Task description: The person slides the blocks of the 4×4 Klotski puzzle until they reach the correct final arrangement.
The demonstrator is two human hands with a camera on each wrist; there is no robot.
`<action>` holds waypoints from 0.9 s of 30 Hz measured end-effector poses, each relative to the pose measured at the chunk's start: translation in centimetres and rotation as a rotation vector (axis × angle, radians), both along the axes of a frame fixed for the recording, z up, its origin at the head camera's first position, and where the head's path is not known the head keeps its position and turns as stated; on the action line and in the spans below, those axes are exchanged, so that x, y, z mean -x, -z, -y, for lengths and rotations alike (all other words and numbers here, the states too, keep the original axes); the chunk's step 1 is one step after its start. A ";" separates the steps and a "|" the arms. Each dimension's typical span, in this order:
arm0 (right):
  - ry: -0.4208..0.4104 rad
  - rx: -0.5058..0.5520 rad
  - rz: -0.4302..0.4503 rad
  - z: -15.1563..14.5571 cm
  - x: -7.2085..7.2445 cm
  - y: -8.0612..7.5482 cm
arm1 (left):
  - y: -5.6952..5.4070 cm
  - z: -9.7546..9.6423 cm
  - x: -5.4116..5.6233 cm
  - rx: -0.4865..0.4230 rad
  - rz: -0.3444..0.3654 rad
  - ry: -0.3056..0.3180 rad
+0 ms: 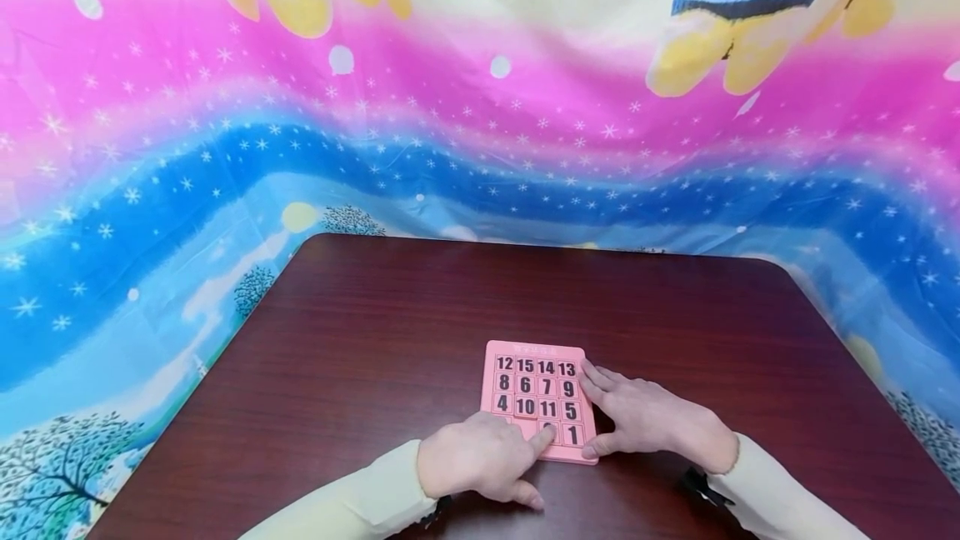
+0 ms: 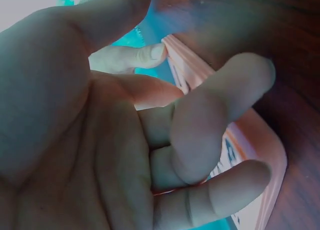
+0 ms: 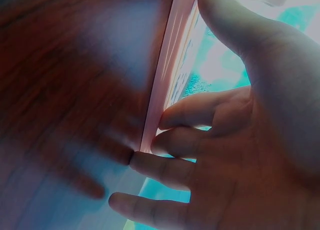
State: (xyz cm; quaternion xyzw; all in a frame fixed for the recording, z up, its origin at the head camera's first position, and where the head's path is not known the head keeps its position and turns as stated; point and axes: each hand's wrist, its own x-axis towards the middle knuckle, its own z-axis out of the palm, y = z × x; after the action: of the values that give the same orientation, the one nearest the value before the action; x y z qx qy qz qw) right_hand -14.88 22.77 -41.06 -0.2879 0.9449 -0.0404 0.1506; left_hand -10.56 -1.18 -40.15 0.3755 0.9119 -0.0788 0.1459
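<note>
A pink sliding number puzzle (image 1: 536, 397) lies flat on the table, with black numerals on square tiles in a raised frame. Its top row reads 12, 15, 14, 13. My left hand (image 1: 480, 455) reaches over the lower left part, its extended index fingertip touching a bottom-row tile beside the 1. That tile's numeral is mostly covered, and the hand hides the bottom left corner. In the left wrist view the other fingers are loosely bent. My right hand (image 1: 648, 417) rests against the puzzle's right edge, fingers (image 3: 167, 170) along the side and thumb near the bottom right corner.
The dark reddish wooden table (image 1: 390, 298) has rounded far corners. Behind and beside it hangs a colourful cloth (image 1: 480, 123) with pink and blue bands, snowflakes and trees. A black strap (image 1: 707, 486) shows at my right cuff.
</note>
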 end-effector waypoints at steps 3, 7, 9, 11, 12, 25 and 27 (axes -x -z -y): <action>0.000 0.002 0.004 -0.1 0.0 0.0 | 0.3 -0.1 0.0 0.001 -0.010 0.005; 0.010 0.005 0.013 -0.2 0.1 0.0 | 0.4 -0.1 0.0 0.008 0.002 0.005; 0.018 0.005 0.021 -0.1 0.1 0.0 | 0.4 0.0 0.1 0.012 0.005 0.007; 0.028 0.004 0.028 -0.1 0.1 0.1 | 0.4 0.2 0.1 0.015 0.005 0.012; 0.029 0.004 0.030 -0.1 0.1 0.1 | 0.4 0.3 0.1 0.013 0.005 0.013; 0.034 0.000 0.052 0.0 0.1 0.0 | 0.4 2.6 0.3 -0.054 0.056 -0.005; 0.038 -0.003 0.054 0.0 0.1 0.0 | 0.3 3.0 0.4 -0.056 0.066 -0.012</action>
State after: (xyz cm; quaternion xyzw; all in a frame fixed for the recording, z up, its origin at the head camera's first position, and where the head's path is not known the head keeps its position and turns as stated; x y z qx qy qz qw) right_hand -14.96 22.78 -41.07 -0.2683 0.9459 -0.0496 0.1758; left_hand -10.99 -4.18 -40.41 0.3764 0.9107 -0.0399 0.1657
